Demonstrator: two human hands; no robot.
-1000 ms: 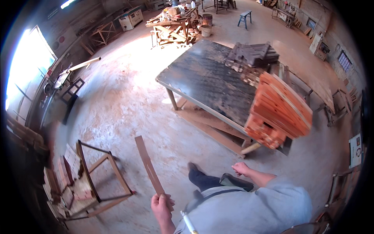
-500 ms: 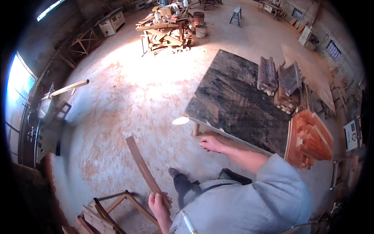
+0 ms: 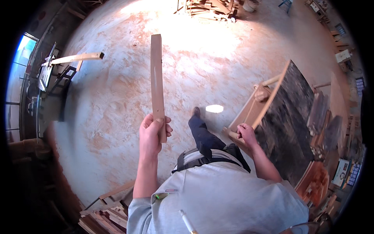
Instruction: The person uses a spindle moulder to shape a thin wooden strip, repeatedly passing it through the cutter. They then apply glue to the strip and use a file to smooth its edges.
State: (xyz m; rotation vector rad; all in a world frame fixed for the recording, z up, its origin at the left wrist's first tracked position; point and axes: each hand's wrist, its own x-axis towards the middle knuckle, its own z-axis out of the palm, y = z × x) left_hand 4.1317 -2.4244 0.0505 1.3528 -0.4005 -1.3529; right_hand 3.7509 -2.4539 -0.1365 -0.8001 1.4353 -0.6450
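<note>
Upright in front of me, a long, narrow wooden slat (image 3: 157, 78) rises from my left hand (image 3: 151, 132). The fingers and thumb are wrapped round its lower end, and a small dark hole shows just above the grip. My right hand (image 3: 247, 135) is curled into a loose fist, with nothing seen in it. It is beside the near corner of a wooden table with a dark, stained top (image 3: 288, 121). Whether the fist touches the table's frame I cannot tell.
Brown boards (image 3: 318, 113) are stacked on the table's far right, with reddish wood pieces (image 3: 316, 180) nearer me. At the left a pale wooden bar (image 3: 80, 58) juts from a stand. Wood strips (image 3: 103, 221) lie lower left; a scrap pile (image 3: 212, 8) stands far ahead.
My left hand has lifted the slat from low at my side to upright before me. The view has tipped down and turned, so the table now appears farther right. My right hand stays curled.
</note>
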